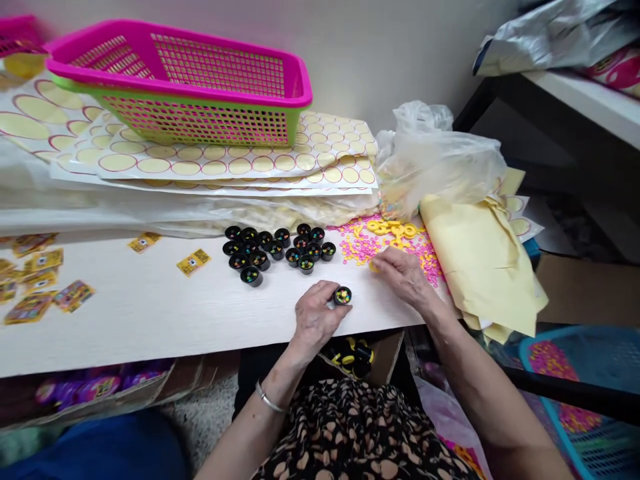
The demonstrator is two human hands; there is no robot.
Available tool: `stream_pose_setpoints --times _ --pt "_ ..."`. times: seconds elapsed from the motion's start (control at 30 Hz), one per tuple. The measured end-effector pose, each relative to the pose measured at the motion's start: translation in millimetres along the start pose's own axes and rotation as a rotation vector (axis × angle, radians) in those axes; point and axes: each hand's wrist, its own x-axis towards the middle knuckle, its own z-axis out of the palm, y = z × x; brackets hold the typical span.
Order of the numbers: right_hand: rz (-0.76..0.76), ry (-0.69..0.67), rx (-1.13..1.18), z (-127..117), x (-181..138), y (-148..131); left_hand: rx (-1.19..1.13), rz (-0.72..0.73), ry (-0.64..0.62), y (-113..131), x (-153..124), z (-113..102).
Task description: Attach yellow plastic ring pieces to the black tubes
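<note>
Near the front edge of the table, my left hand (316,312) grips a small black cup (343,296) between thumb and fingers. Tiny coloured beads show inside it. My right hand (403,275) is closed in a pinch at the near side of a heap of pink and yellow beads (356,248). A bit of a small yellow piece (374,266) peeks out at its fingertips; its full shape is hidden. Yellow rings (395,230) lie on the heap beyond that hand. Several more black cups (275,250) holding coloured bits stand grouped beyond my left hand.
Printed yellow packets (43,279) lie on the left of the table. A pink and green basket (195,87) rests on sticker sheets (240,159) at the back. Yellow paper (475,260) and a clear plastic bag (440,157) are at right. Below is a box with black-and-yellow pieces (353,357).
</note>
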Motion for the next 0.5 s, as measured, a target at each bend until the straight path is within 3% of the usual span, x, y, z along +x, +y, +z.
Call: stream_pose_setpoints --times 0.1,0.3,0.43,0.5 --pt "0.075 -0.148 0.137 15.1 -19.9 -8.4 0.001 0.005 -0.003 0.3 0.1 -0.4" --pt "0.114 -0.019 -0.039 20.9 -27.5 -10.7 0.002 0.036 0.003 -1.4 0.0 0.2" --pt "0.034 -0.126 -0.197 18.9 -34.6 -17.5 -0.001 0.041 0.014 -2.6 -0.6 1.4" --pt "0.016 -0.117 -0.221 20.3 -38.3 -22.6 -0.008 0.041 0.013 -2.8 -0.8 2.0"
